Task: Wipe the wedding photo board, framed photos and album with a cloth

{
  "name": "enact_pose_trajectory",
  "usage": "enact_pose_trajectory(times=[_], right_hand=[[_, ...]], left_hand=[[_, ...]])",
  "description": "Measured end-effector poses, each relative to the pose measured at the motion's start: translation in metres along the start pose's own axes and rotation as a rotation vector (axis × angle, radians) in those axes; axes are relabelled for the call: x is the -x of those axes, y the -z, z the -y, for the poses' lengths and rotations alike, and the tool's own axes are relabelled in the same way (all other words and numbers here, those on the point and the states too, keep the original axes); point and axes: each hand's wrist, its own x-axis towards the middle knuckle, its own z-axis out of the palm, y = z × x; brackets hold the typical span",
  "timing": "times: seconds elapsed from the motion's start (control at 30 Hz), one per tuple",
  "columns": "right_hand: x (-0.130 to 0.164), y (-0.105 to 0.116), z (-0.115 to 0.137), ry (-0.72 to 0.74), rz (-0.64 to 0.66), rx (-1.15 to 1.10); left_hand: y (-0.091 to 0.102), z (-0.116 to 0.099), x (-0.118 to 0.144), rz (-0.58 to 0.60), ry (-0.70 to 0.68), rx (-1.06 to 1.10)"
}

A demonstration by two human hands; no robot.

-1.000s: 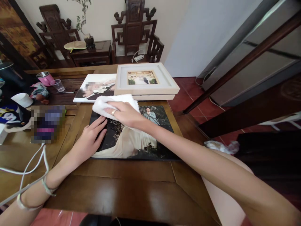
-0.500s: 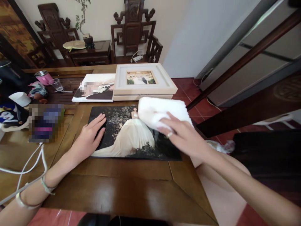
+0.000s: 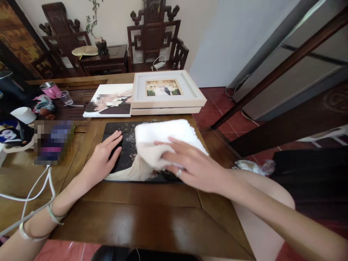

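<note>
A dark photo panel showing a pale flowing gown lies flat on the wooden table. My left hand rests on its left edge, fingers stretched out and holding nothing. Over the middle and right of the panel is a folded white towel, which hides much of the picture. My right hand, with a ring on one finger, grips the towel's near side and presses it against the panel. The fingertips are partly sunk in the cloth.
Behind the panel are stacked pale wooden picture frames and a white-edged photo panel. At left stand a pink mug, a clear plastic cup and a blurred-out device with a white cable. The table's right edge is near my right forearm.
My right hand has moved the towel left and slightly nearer, from the panel's upper right across its middle, covering the gown's figure. My left hand has stayed in place.
</note>
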Motion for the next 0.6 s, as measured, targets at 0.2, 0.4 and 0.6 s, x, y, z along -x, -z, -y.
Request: enact_pose_trajectory(times=[0.2,0.4,0.6], right_hand=[[-0.031,-0.002,-0.031,-0.091,-0.075,0.079],[0.016,-0.018,0.028,0.07,-0.016,0.045],[0.052,-0.01,0.058,0.183,0.096,-0.056]], left_hand=[[0.0,0.001,0.002,0.021,0.014,-0.007],[-0.002,0.003,0.002,0.014,0.007,0.005],[-0.002,0.002,0.001,0.012,-0.008,-0.01]])
